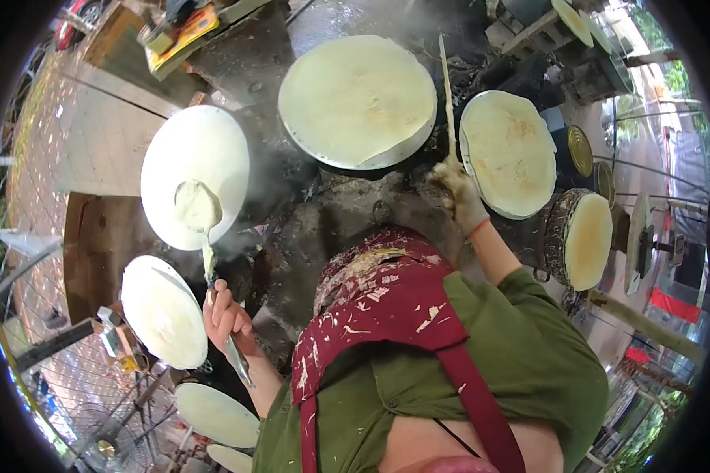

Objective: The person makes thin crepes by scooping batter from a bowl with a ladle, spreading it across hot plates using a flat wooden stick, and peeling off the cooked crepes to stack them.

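Note:
My left hand (227, 317) is closed around the handle of a ladle (197, 206). The ladle's bowl, coated in pale batter, lies over a round griddle (166, 146) covered with a white layer. In my right hand (459, 193), which looks whitish and has a red band at the wrist, is a long thin wooden stick (446, 87) pointing away from me. Right of the stick, a pale flatbread (511, 154) with light brown patches covers another griddle. A large pale round sheet (355, 98) lies on the griddle ahead, its near edge slightly folded.
A white-coated griddle (164, 314) sits at the left, with a pale disc (217, 414) below it. Another browned flatbread (589, 242) is at the right beside tins (580, 150). Steam drifts over the dark stove top (331, 213). My apron (379, 303) is splattered.

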Tool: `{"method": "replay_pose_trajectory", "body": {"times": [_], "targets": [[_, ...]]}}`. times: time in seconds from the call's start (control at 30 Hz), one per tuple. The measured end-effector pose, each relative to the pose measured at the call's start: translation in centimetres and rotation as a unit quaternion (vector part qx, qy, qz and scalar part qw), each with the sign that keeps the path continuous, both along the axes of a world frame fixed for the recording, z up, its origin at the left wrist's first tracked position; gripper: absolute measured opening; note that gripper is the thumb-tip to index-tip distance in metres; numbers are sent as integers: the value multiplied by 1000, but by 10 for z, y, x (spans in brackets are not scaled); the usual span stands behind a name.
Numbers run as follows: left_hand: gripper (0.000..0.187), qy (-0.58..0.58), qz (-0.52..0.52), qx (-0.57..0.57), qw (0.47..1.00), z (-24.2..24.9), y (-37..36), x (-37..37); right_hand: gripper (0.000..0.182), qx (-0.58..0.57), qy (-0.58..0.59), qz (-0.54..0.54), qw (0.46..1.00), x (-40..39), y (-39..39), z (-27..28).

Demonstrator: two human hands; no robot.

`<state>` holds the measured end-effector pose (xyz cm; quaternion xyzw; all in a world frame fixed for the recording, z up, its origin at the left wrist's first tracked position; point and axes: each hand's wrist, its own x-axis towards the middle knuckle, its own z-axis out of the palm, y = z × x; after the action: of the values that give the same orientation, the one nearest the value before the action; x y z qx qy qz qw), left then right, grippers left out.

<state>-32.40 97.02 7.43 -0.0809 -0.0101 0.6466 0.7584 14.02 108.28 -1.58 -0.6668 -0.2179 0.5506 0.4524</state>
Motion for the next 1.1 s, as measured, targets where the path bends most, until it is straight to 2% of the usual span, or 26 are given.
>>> {"method": "replay_pose_trajectory", "body": {"times": [0.07,0.17,0.2,0.27,0.33,0.43,0.47,0.5,0.53,0.57,0.67,0.7,0.8,0.83,0.9,1.03,1.1], "targets": [[34,-6,-22,-3,1000,7,25,27,16,11,50,-7,999,-4,33,-15],[33,-5,-39,13,999,29,67,55,19,-62,57,-31,996,-24,102,-19],[34,-15,-46,8,999,35,76,65,24,-36,123,-76,989,-19,120,-26],[34,-49,-68,17,996,42,92,86,50,2,76,-109,991,-19,143,-9],[34,-40,-83,20,996,47,107,100,56,-9,-129,-127,983,-5,175,-69],[34,-17,-90,5,996,52,128,98,56,36,-283,-78,955,-10,200,-68],[34,-15,-101,2,995,51,136,96,51,123,-326,-71,935,-12,206,-76],[34,-17,-120,-2,993,49,146,95,49,161,-366,-61,915,-9,205,-84],[33,-21,-128,0,992,47,155,90,47,198,-406,-52,891,-10,203,-72],[28,-13,-147,-15,989,50,165,87,46,187,-441,-39,877,-29,198,-22],[34,3,-197,-14,980,43,192,71,44,300,-387,-90,867,-50,210,38],[36,39,-202,-15,979,41,200,65,42,316,-361,-87,873,-51,210,61],[35,71,-220,-19,973,45,222,68,36,323,-133,-122,929,-25,199,115],[35,68,-231,-15,970,47,224,69,17,334,-69,-151,928,-11,184,144],[35,64,-250,-1,966,45,233,78,16,317,14,-181,931,32,144,179],[35,80,-271,2,959,43,240,106,17,231,-129,-209,941,149,67,149],[34,87,-264,-18,960,51,233,132,14,194,-109,-263,939,213,29,108]]}}
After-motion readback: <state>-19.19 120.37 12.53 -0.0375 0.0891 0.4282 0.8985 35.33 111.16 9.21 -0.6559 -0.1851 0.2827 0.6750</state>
